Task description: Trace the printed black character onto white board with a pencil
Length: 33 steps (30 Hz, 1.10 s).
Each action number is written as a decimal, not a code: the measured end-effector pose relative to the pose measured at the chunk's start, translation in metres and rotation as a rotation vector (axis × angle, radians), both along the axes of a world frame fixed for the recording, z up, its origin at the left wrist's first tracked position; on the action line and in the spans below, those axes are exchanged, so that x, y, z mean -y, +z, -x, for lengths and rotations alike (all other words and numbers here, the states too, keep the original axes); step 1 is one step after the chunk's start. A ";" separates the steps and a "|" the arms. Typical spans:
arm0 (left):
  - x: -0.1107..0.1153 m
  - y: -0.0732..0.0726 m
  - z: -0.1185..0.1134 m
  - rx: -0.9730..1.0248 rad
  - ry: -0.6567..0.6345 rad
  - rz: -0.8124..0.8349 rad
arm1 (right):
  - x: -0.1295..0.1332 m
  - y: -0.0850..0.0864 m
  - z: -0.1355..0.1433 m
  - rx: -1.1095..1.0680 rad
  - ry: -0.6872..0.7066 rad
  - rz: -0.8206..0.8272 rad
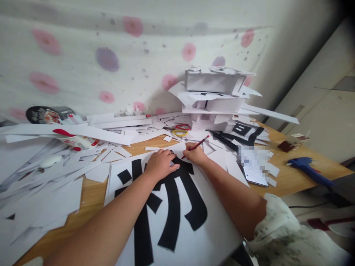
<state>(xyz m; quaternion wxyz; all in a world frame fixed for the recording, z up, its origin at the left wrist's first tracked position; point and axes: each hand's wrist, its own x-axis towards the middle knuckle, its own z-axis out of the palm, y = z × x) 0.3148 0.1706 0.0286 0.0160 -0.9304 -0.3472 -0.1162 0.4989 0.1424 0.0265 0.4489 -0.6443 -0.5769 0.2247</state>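
Black cut-out character pieces (pixel 170 214) lie on a large white board (pixel 199 244) in front of me. My left hand (pixel 161 165) rests flat with its fingers spread on the upper part of the black shape. Beside it on the right, my right hand (pixel 195 153) holds a dark red pencil (pixel 200 142), its lower end down at the top edge of the black shape. The pencil leans to the upper right.
White paper scraps (pixel 63 181) cover the left side. Scissors (pixel 181 130) with red and yellow handles lie behind my hands. White box-like letters (pixel 213 83) are stacked at the back right. A phone (pixel 254 170) and a blue glue gun (pixel 309 170) lie on the right.
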 end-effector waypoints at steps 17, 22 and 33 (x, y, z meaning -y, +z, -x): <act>0.001 0.002 -0.001 -0.010 0.009 0.000 | 0.006 0.009 -0.013 0.027 0.109 0.013; 0.001 0.001 0.000 -0.002 0.003 -0.013 | 0.007 0.013 -0.016 0.027 0.142 0.031; -0.003 -0.002 0.001 0.010 -0.012 -0.024 | 0.012 0.020 -0.021 0.020 0.183 0.098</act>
